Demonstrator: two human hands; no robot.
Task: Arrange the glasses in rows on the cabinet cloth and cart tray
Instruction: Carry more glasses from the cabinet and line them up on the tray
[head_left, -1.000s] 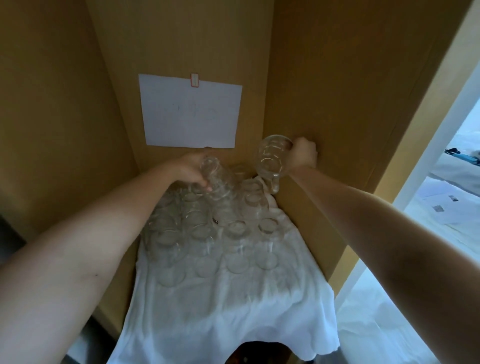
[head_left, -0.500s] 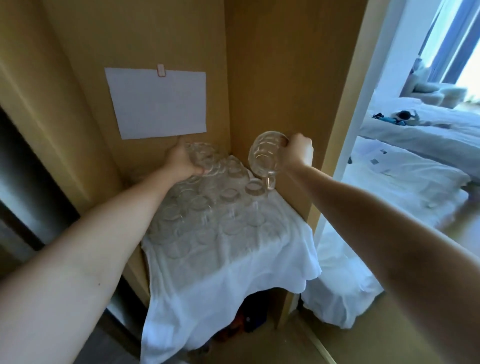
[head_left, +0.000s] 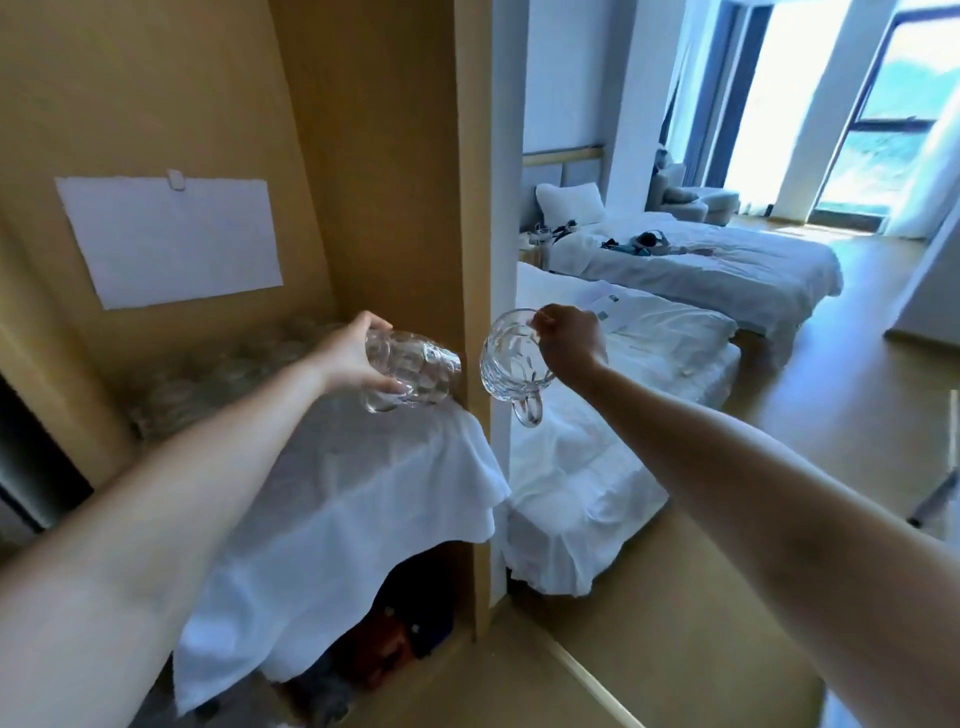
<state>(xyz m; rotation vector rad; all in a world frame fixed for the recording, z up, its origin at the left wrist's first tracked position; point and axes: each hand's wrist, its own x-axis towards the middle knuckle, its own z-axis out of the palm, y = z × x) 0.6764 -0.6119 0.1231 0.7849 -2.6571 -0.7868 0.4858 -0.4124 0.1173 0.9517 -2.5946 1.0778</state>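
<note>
Glasses sit in both my hands. Nearest, my left hand (head_left: 348, 358) wraps its fingers and thumb round the body of a dimpled tumbler (head_left: 415, 371), which lies on its side in the air above the right part of the cloth. My right hand (head_left: 569, 340) pinches a handled glass (head_left: 511, 364) by its upper edge, handle hanging down, out past the cabinet's side panel (head_left: 395, 182). I judge both rigid, fairly heavy, slick and breakable. A full wrap round the body or handle would be surer than a rim pinch, and the two mustn't knock together. Beyond them the white cloth (head_left: 363, 493) drapes over the shelf. Blurred rows of glasses (head_left: 223, 374) stand toward the back, beneath a paper sheet (head_left: 171, 239). Farther off are two beds (head_left: 675, 270); I see no cart tray.
</note>
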